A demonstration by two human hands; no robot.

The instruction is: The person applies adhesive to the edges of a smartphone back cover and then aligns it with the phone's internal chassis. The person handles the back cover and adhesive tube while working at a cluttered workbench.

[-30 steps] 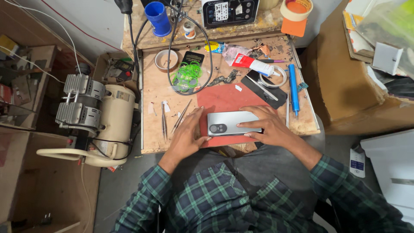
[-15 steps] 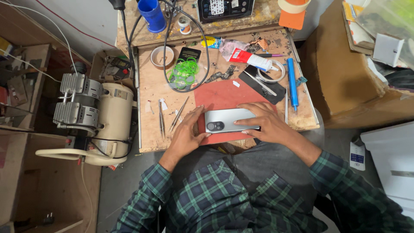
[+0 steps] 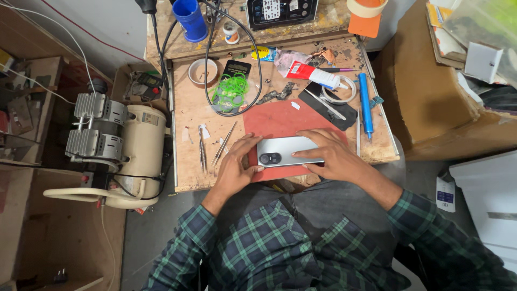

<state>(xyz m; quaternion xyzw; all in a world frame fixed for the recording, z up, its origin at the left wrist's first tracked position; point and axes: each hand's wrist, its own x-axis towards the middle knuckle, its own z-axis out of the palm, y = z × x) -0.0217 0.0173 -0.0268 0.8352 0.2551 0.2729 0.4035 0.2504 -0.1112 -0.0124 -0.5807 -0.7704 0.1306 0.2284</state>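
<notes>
Little has changed over the last second: both hands, left hand (image 3: 235, 168) and right hand (image 3: 329, 156), keep pressing the silver phone (image 3: 284, 151) flat between them on the red mat (image 3: 280, 121), tweezers (image 3: 202, 149) just left of the left hand.

Silver phone (image 3: 288, 151) face down on red mat (image 3: 280, 118), both hands' fingers (image 3: 309, 156) pressing its ends, tweezers (image 3: 223, 143) just beyond left fingers, wooden table (image 3: 186, 161)

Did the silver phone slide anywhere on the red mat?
No. The silver phone sits at the same spot on the red mat, near its front edge, with the left hand and right hand pressing it as before.
</notes>
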